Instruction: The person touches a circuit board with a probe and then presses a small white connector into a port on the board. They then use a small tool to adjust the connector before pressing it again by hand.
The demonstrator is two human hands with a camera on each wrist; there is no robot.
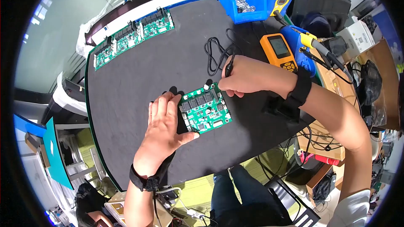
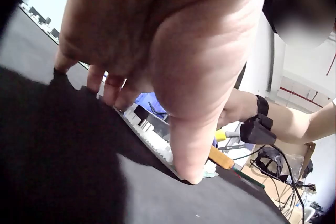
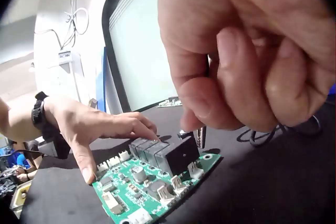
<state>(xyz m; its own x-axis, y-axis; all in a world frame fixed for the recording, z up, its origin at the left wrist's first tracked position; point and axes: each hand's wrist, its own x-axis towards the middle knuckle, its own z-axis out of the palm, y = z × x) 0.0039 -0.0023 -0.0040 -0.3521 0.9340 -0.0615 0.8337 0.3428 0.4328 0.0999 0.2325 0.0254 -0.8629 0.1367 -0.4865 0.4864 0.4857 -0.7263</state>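
The board (image 1: pixel 210 115) lay near the middle of the frame, on the dark desk (image 1: pixel 126 96), and the work in hand looked to be tool work at its upper right corner while the other hand kept it still. The left hand (image 1: pixel 159 124) was spread wide with its fingers fairly straight, fingertips at the board's upper left corner and thumb against its lower edge. The right hand (image 1: pixel 250 73) was closed round a black tool (image 1: pixel 229 68) with a cord (image 1: pixel 205 50), its tip down by the corner beside the dark blocks (image 3: pixel 178 155); whether the tip touched the board could not be told. The next move, as I judged it, called for a light, steady tip and firm support from the left hand, since the tall blocks stood close. The board sat well in from the desk's lower edge. The widest room was left of the left hand, reaching to the desk's left rim, with more above the board as far as the row of green boards (image 1: pixel 134 38) at upper left. The right side was tighter: the coiled cord lay just above the right hand, the orange meter (image 1: pixel 279 47) stood near that forearm, and the blue bin (image 1: pixel 251 17) sat at the top.
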